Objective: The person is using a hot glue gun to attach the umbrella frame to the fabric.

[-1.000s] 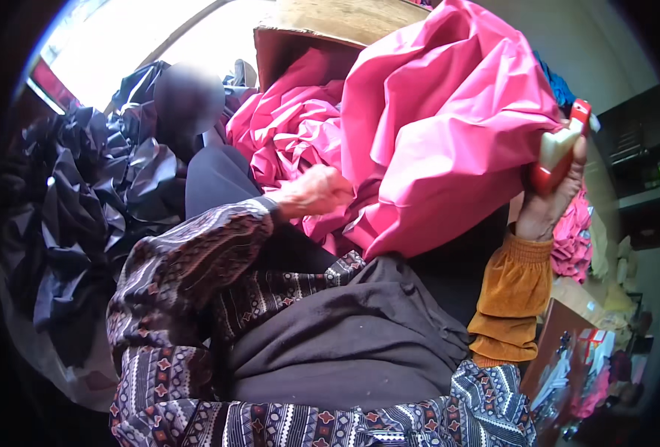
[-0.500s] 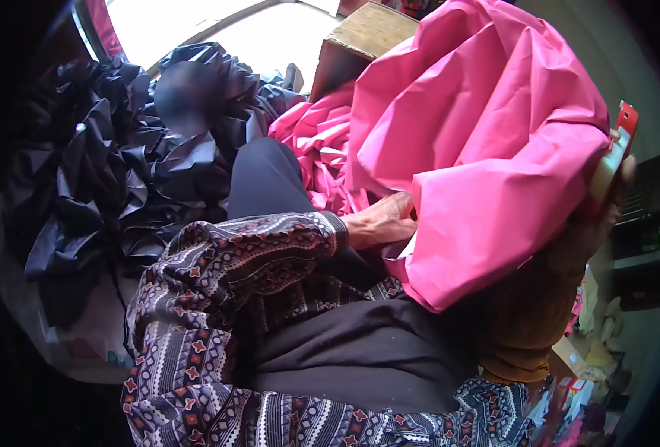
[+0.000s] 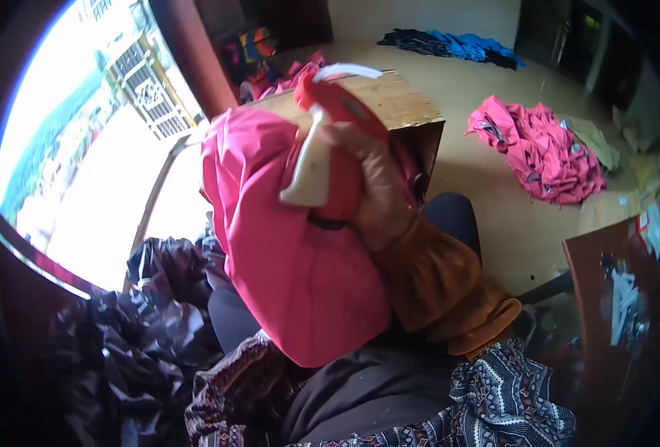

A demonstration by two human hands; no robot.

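My right hand (image 3: 378, 179) grips a red and white trigger-handled tool that looks like a tagging gun (image 3: 343, 160). A curved white strip (image 3: 351, 70) sticks out at its top. Smooth pink fabric (image 3: 300, 276) rises from my lap, its upper part against the tool. A brown cuff covers my right forearm. Of my left arm only the patterned sleeve (image 3: 233, 380) shows, running up to the fabric; the hand itself is hidden behind or inside it.
Crumpled dark fabric (image 3: 136, 357) is piled to my left. A wooden box (image 3: 404, 100) stands ahead, with a bright doorway (image 3: 114, 201) at its left. Pink garments (image 3: 535, 149) and blue and black cloth (image 3: 457, 46) lie on the floor. A brown table (image 3: 587, 276) bears small white items at right.
The view has swung up and to the right. My right hand has brought the red and white tool from the far right to the front of the pink fabric. My left hand has gone out of sight.
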